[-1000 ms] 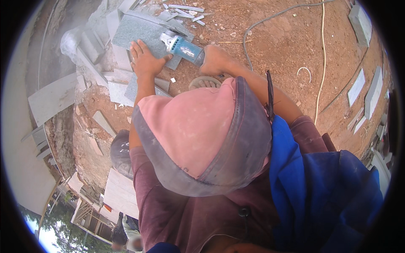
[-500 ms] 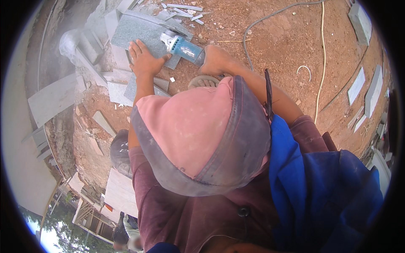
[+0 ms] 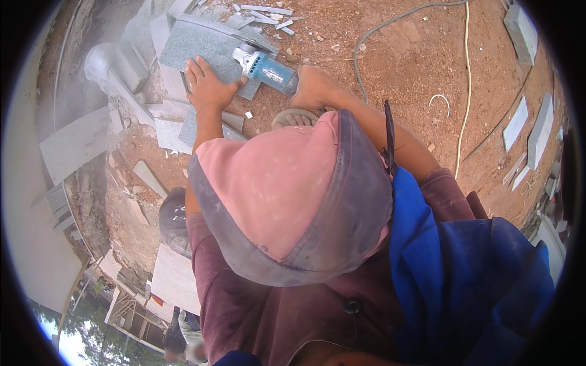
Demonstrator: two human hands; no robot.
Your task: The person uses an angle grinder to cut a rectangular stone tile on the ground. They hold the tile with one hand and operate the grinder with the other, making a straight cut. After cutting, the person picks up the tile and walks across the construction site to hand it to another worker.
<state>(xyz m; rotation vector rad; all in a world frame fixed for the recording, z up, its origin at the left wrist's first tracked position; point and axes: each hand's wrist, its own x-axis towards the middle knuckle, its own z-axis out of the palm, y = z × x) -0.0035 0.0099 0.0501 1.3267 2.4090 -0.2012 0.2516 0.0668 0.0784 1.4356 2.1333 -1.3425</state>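
Observation:
My right hand [image 3: 312, 87] is wrapped round the rear end of a teal angle grinder [image 3: 271, 72] with a silver head. The grinder's head lies over the right part of a grey stone slab [image 3: 194, 46], by a strip along its far edge. Dust around the head blurs where the disc meets the stone. My left hand [image 3: 210, 90] rests flat on the slab's near edge, fingers spread and thumb pointing toward the grinder head. Beneath the slab are other grey stone pieces [image 3: 173, 131].
Thin stone offcuts [image 3: 265, 12] lie beyond the slab. A grey cable [image 3: 355, 58] and a pale cord [image 3: 467, 91] cross the reddish dirt on the right. More slabs [image 3: 541, 131] lie at the far right. My sandalled foot [image 3: 295, 118] is close below the grinder.
Almost nothing differs. The grinder and my right hand have shifted very slightly to the right; my left hand stays flat on the slab.

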